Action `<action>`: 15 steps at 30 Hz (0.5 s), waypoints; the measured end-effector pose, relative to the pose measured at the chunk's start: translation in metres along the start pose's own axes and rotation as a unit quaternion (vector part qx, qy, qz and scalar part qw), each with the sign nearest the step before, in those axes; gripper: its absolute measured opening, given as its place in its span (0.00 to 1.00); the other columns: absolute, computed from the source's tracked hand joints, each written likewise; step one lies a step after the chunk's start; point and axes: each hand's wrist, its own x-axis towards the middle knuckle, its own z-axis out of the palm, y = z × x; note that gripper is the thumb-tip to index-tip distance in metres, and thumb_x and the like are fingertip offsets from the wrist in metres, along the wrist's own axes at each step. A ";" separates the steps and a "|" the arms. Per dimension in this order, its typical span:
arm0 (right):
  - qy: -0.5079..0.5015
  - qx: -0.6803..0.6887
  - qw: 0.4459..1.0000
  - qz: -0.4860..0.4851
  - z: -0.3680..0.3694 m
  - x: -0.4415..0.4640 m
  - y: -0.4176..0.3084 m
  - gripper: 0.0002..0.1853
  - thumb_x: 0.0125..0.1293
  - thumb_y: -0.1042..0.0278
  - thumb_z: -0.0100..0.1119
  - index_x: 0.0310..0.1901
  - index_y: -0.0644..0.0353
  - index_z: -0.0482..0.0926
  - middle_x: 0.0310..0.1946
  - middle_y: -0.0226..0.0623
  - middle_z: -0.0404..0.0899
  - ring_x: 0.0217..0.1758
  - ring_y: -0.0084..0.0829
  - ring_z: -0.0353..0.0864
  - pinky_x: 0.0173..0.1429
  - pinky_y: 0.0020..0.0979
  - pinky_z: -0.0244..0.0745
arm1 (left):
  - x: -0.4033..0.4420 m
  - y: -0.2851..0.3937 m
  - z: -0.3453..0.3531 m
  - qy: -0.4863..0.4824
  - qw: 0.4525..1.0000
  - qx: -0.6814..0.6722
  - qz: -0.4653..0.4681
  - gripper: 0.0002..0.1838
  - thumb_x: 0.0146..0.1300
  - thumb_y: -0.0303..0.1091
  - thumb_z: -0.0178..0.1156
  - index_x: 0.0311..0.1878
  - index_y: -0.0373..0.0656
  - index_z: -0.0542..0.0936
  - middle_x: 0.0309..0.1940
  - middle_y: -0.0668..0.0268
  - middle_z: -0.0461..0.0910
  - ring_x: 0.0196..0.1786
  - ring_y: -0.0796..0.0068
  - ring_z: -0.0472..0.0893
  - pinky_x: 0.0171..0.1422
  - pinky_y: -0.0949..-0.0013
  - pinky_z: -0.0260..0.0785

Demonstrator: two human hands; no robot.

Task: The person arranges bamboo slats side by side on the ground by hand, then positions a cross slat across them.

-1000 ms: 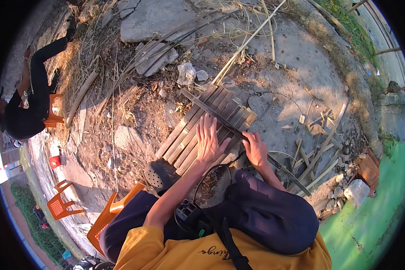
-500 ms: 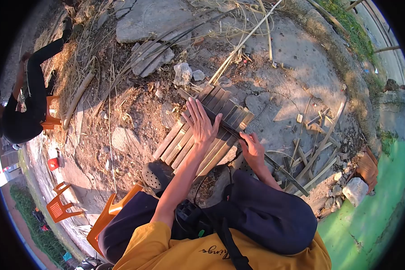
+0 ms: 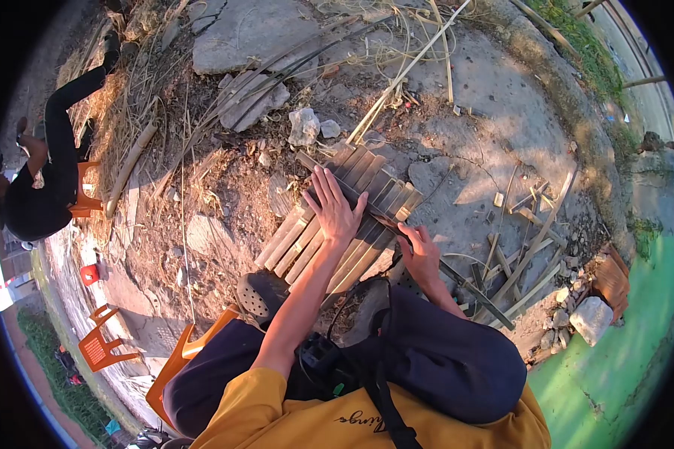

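A long dark strip point(image 3: 477, 294), which looks like split bamboo, lies diagonally across a low platform of bamboo slats point(image 3: 299, 239) between my feet. My left hand point(image 3: 335, 209) presses flat on the strip near its upper end, fingers stretched and thumb apart. Farther down the strip, my right hand point(image 3: 421, 258) is closed around it, with the fingers curled and the thumb bent in. A thin brownish edge shows beside the right fingertips; I cannot tell what it is. The strip's lower end sticks out past my right hand, beyond the platform.
Cut bamboo pieces point(image 3: 528, 247) lie scattered at the right, near rubble and a pale stone point(image 3: 591, 320). Long thin strips point(image 3: 408, 67) stretch away ahead. An orange plastic chair point(image 3: 105, 340) stands at the left. Another person point(image 3: 45, 172) in dark clothes sits at the far left.
My right hand has shifted slightly downward along the strip. My left hand stays in nearly the same place. The other person's arm at the left has moved a little.
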 end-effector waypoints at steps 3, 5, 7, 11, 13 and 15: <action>0.007 0.005 1.000 -0.008 0.000 0.000 0.000 0.19 0.71 0.67 0.69 0.62 0.43 0.83 0.43 0.37 0.80 0.39 0.47 0.87 0.38 0.44 0.80 | 0.001 0.000 0.000 0.003 1.000 0.005 0.000 0.58 0.74 0.67 0.53 0.85 0.29 0.40 0.88 0.43 0.38 0.89 0.43 0.39 0.86 0.29 0.28; 0.009 0.004 1.000 -0.008 -0.001 0.000 -0.001 0.19 0.71 0.67 0.70 0.62 0.44 0.83 0.43 0.37 0.81 0.39 0.46 0.87 0.38 0.43 0.80 | 0.000 0.000 0.000 0.000 1.000 0.006 0.000 0.58 0.74 0.67 0.54 0.85 0.29 0.41 0.88 0.43 0.38 0.89 0.44 0.39 0.86 0.30 0.28; 0.009 0.003 1.000 -0.007 -0.002 -0.001 -0.002 0.19 0.71 0.67 0.70 0.62 0.44 0.84 0.42 0.37 0.81 0.38 0.46 0.87 0.37 0.43 0.79 | -0.001 0.000 -0.001 -0.003 1.000 0.007 -0.001 0.58 0.74 0.67 0.54 0.85 0.29 0.41 0.88 0.43 0.38 0.89 0.44 0.40 0.86 0.30 0.28; 0.017 0.018 1.000 -0.014 -0.002 0.000 -0.004 0.18 0.71 0.67 0.70 0.61 0.45 0.84 0.42 0.37 0.81 0.37 0.46 0.86 0.37 0.43 0.79 | 0.000 -0.001 -0.001 -0.002 1.000 -0.008 -0.006 0.58 0.74 0.67 0.54 0.86 0.30 0.40 0.88 0.45 0.38 0.89 0.44 0.39 0.87 0.31 0.28; 0.016 0.019 1.000 -0.009 -0.002 -0.001 -0.003 0.18 0.71 0.67 0.70 0.61 0.46 0.85 0.42 0.37 0.81 0.37 0.46 0.86 0.37 0.43 0.79 | 0.000 -0.001 0.000 -0.002 1.000 -0.010 -0.004 0.58 0.74 0.67 0.54 0.86 0.31 0.40 0.88 0.45 0.38 0.89 0.45 0.39 0.87 0.32 0.28; 0.009 0.015 1.000 -0.001 -0.001 -0.001 -0.002 0.18 0.71 0.66 0.70 0.62 0.45 0.84 0.44 0.38 0.82 0.37 0.46 0.86 0.37 0.43 0.79 | 0.000 -0.001 0.000 0.003 1.000 -0.007 -0.004 0.58 0.73 0.67 0.54 0.86 0.32 0.40 0.88 0.46 0.38 0.89 0.45 0.39 0.87 0.32 0.28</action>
